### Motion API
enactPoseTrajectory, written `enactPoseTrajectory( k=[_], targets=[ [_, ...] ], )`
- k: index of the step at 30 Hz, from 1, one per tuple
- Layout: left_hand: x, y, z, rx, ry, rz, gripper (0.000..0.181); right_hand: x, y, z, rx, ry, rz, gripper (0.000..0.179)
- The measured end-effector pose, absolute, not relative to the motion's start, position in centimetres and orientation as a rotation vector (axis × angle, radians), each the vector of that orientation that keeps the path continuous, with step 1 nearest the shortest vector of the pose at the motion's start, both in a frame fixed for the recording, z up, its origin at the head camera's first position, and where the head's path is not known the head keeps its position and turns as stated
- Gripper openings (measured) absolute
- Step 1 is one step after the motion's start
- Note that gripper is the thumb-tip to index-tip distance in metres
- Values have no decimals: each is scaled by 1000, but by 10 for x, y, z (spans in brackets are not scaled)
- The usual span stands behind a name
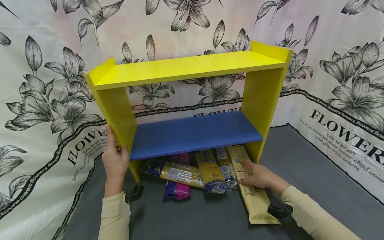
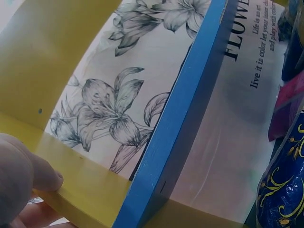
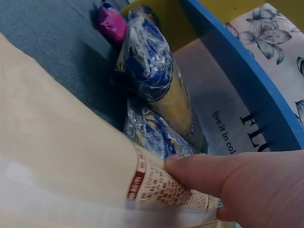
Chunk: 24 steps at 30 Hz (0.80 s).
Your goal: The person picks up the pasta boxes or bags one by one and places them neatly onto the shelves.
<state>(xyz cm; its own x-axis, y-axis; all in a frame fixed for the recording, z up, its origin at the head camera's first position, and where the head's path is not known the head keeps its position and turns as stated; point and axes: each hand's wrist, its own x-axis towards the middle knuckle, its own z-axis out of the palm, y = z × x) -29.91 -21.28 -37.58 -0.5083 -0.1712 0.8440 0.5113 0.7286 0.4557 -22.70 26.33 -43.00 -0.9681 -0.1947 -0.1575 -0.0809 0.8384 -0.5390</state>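
Note:
My left hand [image 1: 115, 161] grips the left side panel of a yellow shelf unit [image 1: 180, 69], thumb on the front edge and fingers around the outer face. The unit has a blue middle shelf [image 1: 195, 133] and leans to one side in the head view. At the lower right, my right hand [image 1: 258, 175] pinches a long beige packet [image 1: 259, 210] with printed text, its near end sticking out past the unit. In the right wrist view the thumb presses on the packet's [image 3: 61, 137] printed edge; the other fingers are mostly hidden.
Under the blue shelf lie several clear-and-blue pasta packs [image 1: 211, 171], one [image 1: 181, 175] lying crosswise over a pink and purple packet [image 1: 177, 190]. A dark grey surface [image 1: 186, 223] carries everything. Flower-printed cloth [image 1: 339, 110] hangs behind and to the sides.

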Motion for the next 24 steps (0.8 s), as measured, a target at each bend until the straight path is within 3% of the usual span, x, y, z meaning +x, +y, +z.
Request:
enactPoseTrajectory(
  k=[11,24],
  targets=[
    [-298,-208,-379,-326,-1911,-880,88,-221,276,-424,-68,2601,-971,98],
    [-299,-207,-378,-289,-1931,-924,86,-166,303,-424,-132,2176,-1376,103]
  ],
)
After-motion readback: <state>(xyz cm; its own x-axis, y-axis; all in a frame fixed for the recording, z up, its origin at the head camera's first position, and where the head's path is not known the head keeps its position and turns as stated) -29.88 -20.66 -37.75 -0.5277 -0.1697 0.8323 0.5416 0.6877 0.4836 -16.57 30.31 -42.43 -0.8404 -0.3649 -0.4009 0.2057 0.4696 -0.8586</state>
